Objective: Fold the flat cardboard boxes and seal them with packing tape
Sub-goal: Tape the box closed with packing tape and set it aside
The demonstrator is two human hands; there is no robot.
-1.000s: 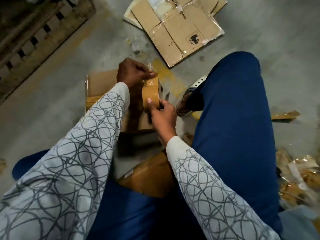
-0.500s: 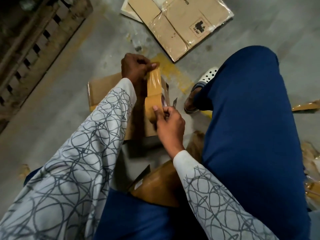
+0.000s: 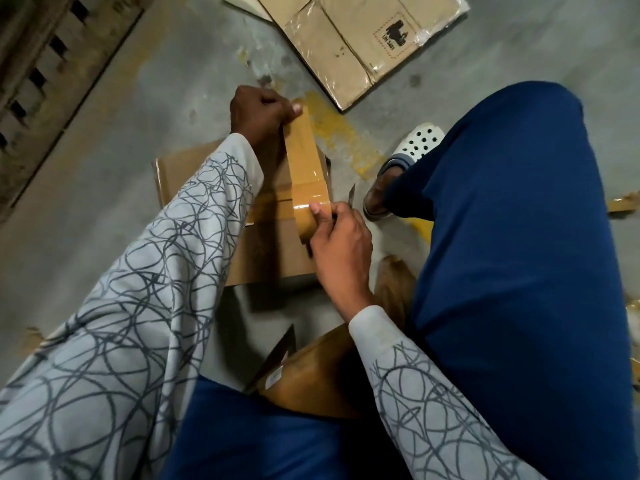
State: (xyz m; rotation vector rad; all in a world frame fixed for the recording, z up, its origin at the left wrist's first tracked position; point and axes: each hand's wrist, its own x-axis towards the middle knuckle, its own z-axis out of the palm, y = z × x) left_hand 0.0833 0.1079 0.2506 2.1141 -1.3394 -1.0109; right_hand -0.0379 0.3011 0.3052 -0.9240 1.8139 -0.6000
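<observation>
A wooden pallet (image 3: pixel 52 81) edges the upper left of the frame as a person seated on a concrete floor (image 3: pixel 104 220) tapes a box (image 3: pixel 180 174) at centre. The left hand (image 3: pixel 259 112), fingers curled tight, pinches the free end of a brown tape strip (image 3: pixel 304 150) above the box's far edge. The strip runs down the frame to the roll (image 3: pixel 306 223), which the right hand (image 3: pixel 341 247) grips with its thumb pressed on the roll's face.

The box is folded with its flaps down. A brown band along its seam, between sleeve and roll, looks like tape already laid (the sleeve hides the rest). The drawn strip hangs above the cardboard, not yet pressed on or cut, so this box appears to be mid-seal.

A thin pointed tip (image 3: pixel 351 195) shows beside the right hand's fingers; whether it is a cutter cannot be told. At lower centre a second box (image 3: pixel 311 379), brown and glossy, lies against the person's lap, seemingly finished.

At top, right of centre, a plastic-wrapped bundle of flat boxes (image 3: pixel 346 53) lies on the floor unopened, which suggests much of the job remains. A white perforated shoe (image 3: pixel 419 140) and a blue trouser leg (image 3: pixel 519 237) fill the right.
</observation>
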